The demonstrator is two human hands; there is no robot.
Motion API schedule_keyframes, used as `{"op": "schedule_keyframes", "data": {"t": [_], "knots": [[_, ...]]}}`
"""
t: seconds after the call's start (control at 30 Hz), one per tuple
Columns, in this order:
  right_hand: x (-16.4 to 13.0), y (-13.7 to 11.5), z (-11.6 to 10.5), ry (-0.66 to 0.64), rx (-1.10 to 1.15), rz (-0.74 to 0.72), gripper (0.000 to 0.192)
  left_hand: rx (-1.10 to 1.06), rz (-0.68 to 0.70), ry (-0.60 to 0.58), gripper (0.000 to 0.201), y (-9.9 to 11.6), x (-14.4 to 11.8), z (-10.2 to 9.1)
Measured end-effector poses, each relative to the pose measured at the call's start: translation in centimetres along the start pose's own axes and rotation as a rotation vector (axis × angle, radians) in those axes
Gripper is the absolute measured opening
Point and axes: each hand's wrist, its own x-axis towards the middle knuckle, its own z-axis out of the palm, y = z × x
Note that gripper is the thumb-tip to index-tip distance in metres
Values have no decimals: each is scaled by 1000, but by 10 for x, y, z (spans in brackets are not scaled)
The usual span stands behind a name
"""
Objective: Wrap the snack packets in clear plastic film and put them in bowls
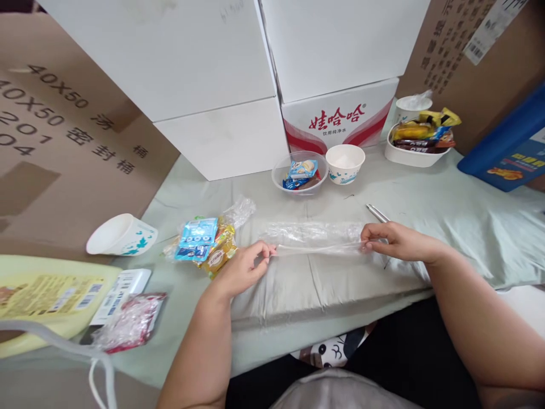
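Observation:
A clear plastic bag [315,236] lies stretched flat on the pale green cloth [460,210]. My left hand [244,267] pinches its left end and my right hand [394,240] pinches its right end. Just left of my left hand sits a clear bag of snack packets [208,243], blue and yellow wrappers inside. Behind my right hand lies a pair of metal tongs [377,213].
A clear bowl with snacks [300,173] and a white paper cup [344,163] stand behind the bag. A white tray of snacks [419,145] sits far right. A tipped paper cup [121,234] and a red packet [131,321] lie left. Cardboard and white boxes [221,85] wall the back.

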Motion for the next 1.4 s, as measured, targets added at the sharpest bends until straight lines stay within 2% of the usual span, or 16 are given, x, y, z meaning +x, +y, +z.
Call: {"op": "schedule_keyframes", "data": {"t": [0.07,0.17,0.23,0.33,0.4,0.53,0.6,0.8,0.93,1.03,1.13,1.2,1.23,1.3,1.37,1.4], "knots": [[1,2,0,-45,16,80,22,-124,-59,39,8,-6,0,0],[4,6,5,13,49,171,20,-259,-138,118,15,-12,5,7],[9,8,10,71,35,261,18,-216,-186,194,15,-12,11,14],[16,8,17,143,-74,352,15,-9,-200,288,14,-5,17,20],[19,6,20,167,-160,374,14,60,-167,235,21,0,16,18],[18,2,19,165,-171,351,14,53,-102,-13,42,-1,9,6],[15,0,16,163,-146,345,14,37,-98,-25,39,-5,6,3],[15,-9,15,181,-319,503,16,43,-183,228,26,-8,14,16],[20,-11,21,192,-586,565,24,336,-218,345,23,-5,24,31],[19,-8,24,261,-695,580,25,518,-194,397,25,-4,26,39],[16,-10,28,452,-754,475,31,609,-49,577,24,0,23,41],[18,-15,38,563,-775,251,39,615,80,664,25,5,20,42],[20,-17,45,563,-778,107,45,606,151,627,28,7,19,44],[28,-20,65,444,-767,-143,63,585,277,391,44,10,19,48],[36,-19,85,267,-754,-257,82,585,309,109,63,9,20,53],[39,-17,92,201,-747,-264,88,595,284,15,70,8,21,55]]}}
